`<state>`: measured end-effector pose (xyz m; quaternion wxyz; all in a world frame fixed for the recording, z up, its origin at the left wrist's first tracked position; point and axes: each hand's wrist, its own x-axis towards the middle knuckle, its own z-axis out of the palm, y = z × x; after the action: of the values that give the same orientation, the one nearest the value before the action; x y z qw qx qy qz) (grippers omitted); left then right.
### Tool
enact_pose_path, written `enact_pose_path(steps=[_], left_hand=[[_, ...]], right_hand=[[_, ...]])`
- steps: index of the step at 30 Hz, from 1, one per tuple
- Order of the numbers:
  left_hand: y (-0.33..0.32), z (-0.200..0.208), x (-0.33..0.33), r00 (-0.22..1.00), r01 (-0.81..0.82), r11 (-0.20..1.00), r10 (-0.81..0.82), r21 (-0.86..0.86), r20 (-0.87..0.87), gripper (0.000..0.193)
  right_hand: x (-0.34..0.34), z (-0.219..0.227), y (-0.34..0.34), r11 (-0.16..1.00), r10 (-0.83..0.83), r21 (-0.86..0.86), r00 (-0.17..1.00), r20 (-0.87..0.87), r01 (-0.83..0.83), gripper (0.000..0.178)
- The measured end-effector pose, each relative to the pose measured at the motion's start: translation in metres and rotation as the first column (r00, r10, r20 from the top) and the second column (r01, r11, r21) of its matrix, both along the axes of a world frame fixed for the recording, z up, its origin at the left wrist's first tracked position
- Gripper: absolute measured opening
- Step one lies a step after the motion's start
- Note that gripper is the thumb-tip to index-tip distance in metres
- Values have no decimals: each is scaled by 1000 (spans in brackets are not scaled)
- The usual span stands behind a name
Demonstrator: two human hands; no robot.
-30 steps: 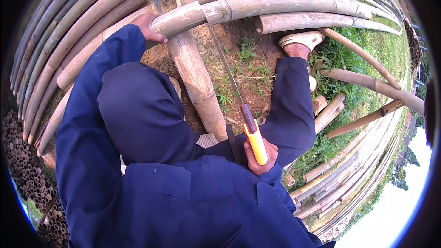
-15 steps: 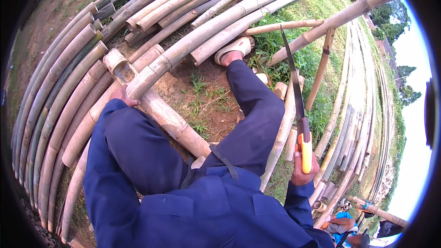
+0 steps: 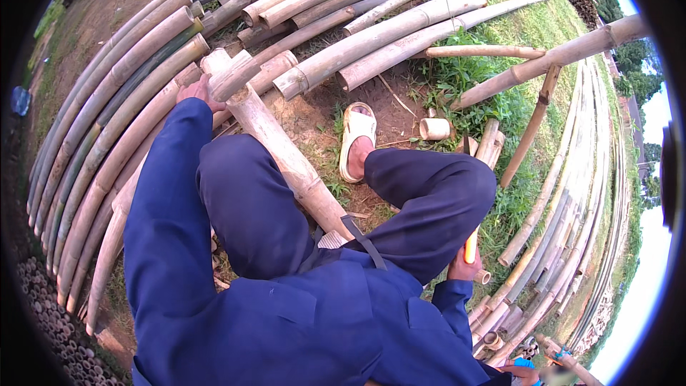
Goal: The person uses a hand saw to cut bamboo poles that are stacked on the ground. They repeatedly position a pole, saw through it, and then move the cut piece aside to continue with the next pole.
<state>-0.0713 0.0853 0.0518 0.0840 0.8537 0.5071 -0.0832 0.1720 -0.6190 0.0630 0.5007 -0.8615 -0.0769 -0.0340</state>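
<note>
My left hand is closed around a short bamboo piece beside the upper end of a thick bamboo log. That log slants down between my legs. My right hand, low beside my right knee, grips a hand saw by its yellow-orange handle. My knee hides most of the blade; a dark bit shows above it. A long bamboo pole lies past the log, its near end apart from the piece in my left hand. My right foot, in a cream clog, rests on the soil.
Many bamboo poles lie side by side at the left, others at the right. A bamboo rail on a prop stands at the right. A short bamboo offcut lies near the grass. Another person's arm shows at the lower right edge.
My right hand has lowered the saw, its blade now mostly behind my knee. My right foot has come back toward me. A gap now shows between the bamboo piece at my left hand and the long pole.
</note>
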Motion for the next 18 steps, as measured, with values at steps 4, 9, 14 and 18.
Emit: enact_pose_path(steps=[4, 9, 14, 18], left_hand=[[36, -1, -8, 997, -53, 991, 59, 121, -41, 101], [32, -13, 26, 997, -80, 929, 72, 362, 37, 94], [34, -4, 91, 881, 153, 865, -338, 477, 331, 78], [42, 8, 132, 838, 203, 915, -347, 350, 420, 64]], right_hand=[[-2, 7, 23, 994, 48, -97, 993, -107, -58, 25], [5, -23, 18, 986, 143, 85, 990, -17, -141, 25], [14, -28, 27, 997, 48, 54, 999, 5, -48, 14], [13, -12, 47, 960, 17, -278, 996, 92, 10, 13]])
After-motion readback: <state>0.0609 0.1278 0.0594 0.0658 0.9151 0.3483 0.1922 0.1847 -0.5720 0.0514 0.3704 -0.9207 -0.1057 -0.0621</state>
